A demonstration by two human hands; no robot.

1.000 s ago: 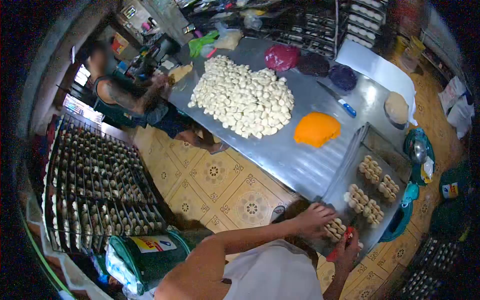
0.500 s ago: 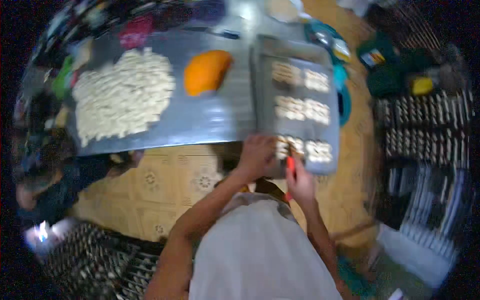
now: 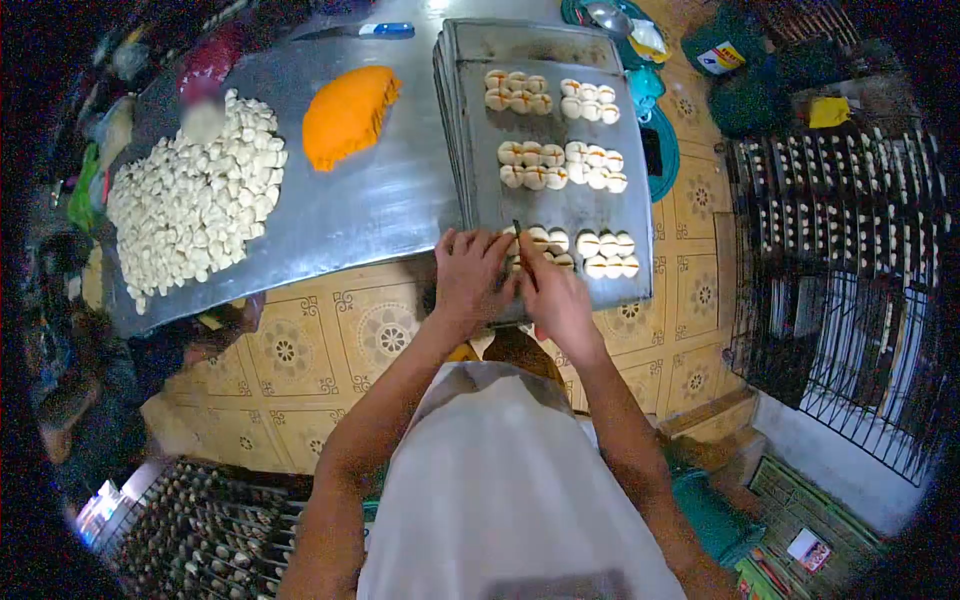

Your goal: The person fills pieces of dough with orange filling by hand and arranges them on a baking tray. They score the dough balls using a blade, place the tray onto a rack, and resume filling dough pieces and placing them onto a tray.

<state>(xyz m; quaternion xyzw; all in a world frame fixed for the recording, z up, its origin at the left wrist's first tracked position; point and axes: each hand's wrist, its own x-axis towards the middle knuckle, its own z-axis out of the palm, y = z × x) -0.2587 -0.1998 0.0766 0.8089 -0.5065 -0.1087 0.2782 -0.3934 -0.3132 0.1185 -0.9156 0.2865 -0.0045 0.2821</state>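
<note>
Clusters of pale dough balls (image 3: 517,92) lie on a metal tray (image 3: 630,150), most with orange lines across their tops. My right hand (image 3: 558,305) is closed around a red-handled knife (image 3: 517,228), its dark blade over the lower left cluster (image 3: 548,240). Beside that cluster, at the tray's lower left edge, rests my left hand (image 3: 468,275), fingers bent and slightly apart, with nothing visible in it. An orange dough mass (image 3: 350,115) sits on the metal table (image 3: 400,205), left of the tray, and a large heap of small white dough pieces (image 3: 205,195) lies farther left.
A blue-handled knife (image 3: 385,29) lies at the table's far side. Dark racks of dough (image 3: 840,200) stand at the right, another rack (image 3: 200,530) at lower left. Teal tubs (image 3: 660,150) are beyond the tray. Part of another person (image 3: 90,400) shows at left.
The view has swung round so that the tray is now ahead of me and the other person is at the far left edge. The knife is now over the lower left cluster.
</note>
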